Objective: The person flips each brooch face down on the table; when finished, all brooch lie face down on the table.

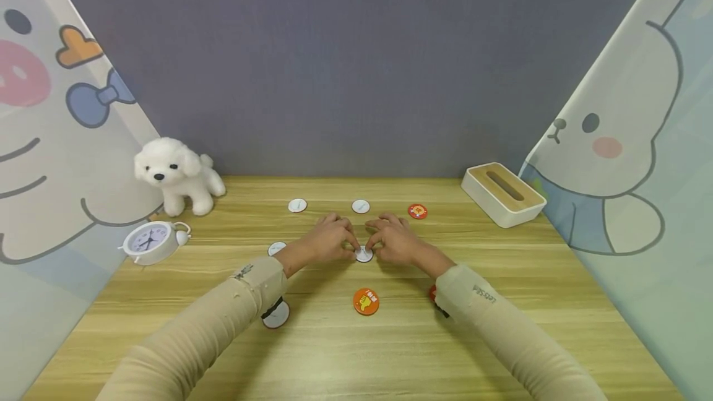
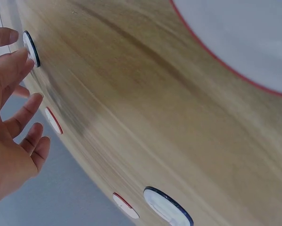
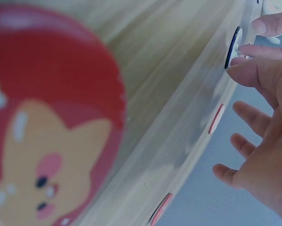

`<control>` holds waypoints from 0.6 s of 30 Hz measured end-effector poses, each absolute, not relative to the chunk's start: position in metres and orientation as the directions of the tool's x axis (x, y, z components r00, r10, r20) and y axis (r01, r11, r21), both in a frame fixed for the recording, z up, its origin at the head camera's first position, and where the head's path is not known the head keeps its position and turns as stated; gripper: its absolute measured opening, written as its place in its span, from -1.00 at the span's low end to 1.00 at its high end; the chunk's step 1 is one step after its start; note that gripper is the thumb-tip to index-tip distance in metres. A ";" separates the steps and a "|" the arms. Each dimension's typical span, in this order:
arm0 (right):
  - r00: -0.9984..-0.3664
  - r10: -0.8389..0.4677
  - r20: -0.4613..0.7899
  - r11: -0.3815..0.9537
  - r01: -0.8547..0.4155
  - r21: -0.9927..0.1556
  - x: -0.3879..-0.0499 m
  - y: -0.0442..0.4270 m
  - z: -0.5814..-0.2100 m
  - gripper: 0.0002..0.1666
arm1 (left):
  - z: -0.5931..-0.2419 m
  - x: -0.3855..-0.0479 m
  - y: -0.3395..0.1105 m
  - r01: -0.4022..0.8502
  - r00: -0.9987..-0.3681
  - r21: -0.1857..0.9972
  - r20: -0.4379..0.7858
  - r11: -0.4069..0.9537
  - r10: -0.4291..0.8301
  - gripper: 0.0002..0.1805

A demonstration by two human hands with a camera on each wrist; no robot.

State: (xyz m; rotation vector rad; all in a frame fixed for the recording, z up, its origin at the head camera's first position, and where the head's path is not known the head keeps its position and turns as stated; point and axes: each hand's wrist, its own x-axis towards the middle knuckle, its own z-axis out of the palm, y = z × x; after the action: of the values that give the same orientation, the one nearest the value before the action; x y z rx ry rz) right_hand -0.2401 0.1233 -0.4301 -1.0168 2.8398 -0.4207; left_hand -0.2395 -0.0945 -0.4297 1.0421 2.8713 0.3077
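Note:
Both hands meet at a white round disc (image 1: 364, 255) on the table's middle. My left hand (image 1: 330, 239) touches its left side with thumb and forefinger, and my right hand (image 1: 398, 241) touches its right side. The left wrist view shows the dark-rimmed disc (image 2: 31, 49) beside the fingertips, the left hand's (image 2: 13, 141) other fingers loosely spread. In the right wrist view, the right hand (image 3: 268, 127) has a fingertip at the edge of the disc (image 3: 234, 48), its other fingers apart. Fingertips partly cover the disc's face.
White discs lie behind (image 1: 298, 205), (image 1: 360, 206) and left (image 1: 276, 248). A red disc (image 1: 418, 211) is back right, an orange disc (image 1: 366, 301) in front. Sleeves partly cover another white disc (image 1: 276, 315) and a red one (image 1: 432, 293). Plush dog (image 1: 181, 175), clock (image 1: 149, 242), tissue box (image 1: 503, 195) flank them.

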 end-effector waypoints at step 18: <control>-0.746 -0.666 -0.010 0.709 -0.629 -0.320 -0.232 0.131 -0.420 -0.63 | -0.425 -0.230 -0.099 0.637 -0.754 0.275 0.029 0.720 0.656 -0.67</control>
State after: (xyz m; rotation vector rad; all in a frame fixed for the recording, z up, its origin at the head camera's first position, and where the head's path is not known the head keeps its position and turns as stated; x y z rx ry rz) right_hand -0.2324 0.1312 -0.4200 -1.0615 2.7877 -0.4525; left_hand -0.2304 -0.0992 -0.4247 1.0722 2.8474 0.4152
